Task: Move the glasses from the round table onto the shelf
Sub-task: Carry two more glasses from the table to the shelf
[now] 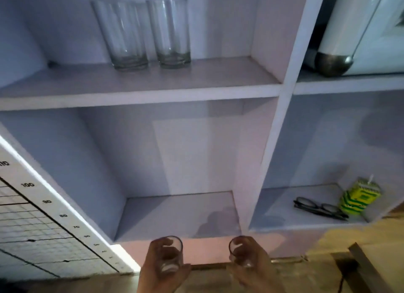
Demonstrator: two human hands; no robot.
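The left hand (161, 268) grips a short glass (171, 254), fingers curled round its wall. The right hand (255, 264) grips a second short glass (240, 251) in the same manner. Both glasses are upright, just in front of the front edge of the shelf unit (273, 139). On the upper shelf board (140, 94), two tall glasses (123, 35) (171, 32) stand side by side near the back. In the lower right compartment, spectacles (319, 207) lie beside a green-and-yellow carton (358, 196) at the right edge. A graduated chart (32, 222) lies to the left.
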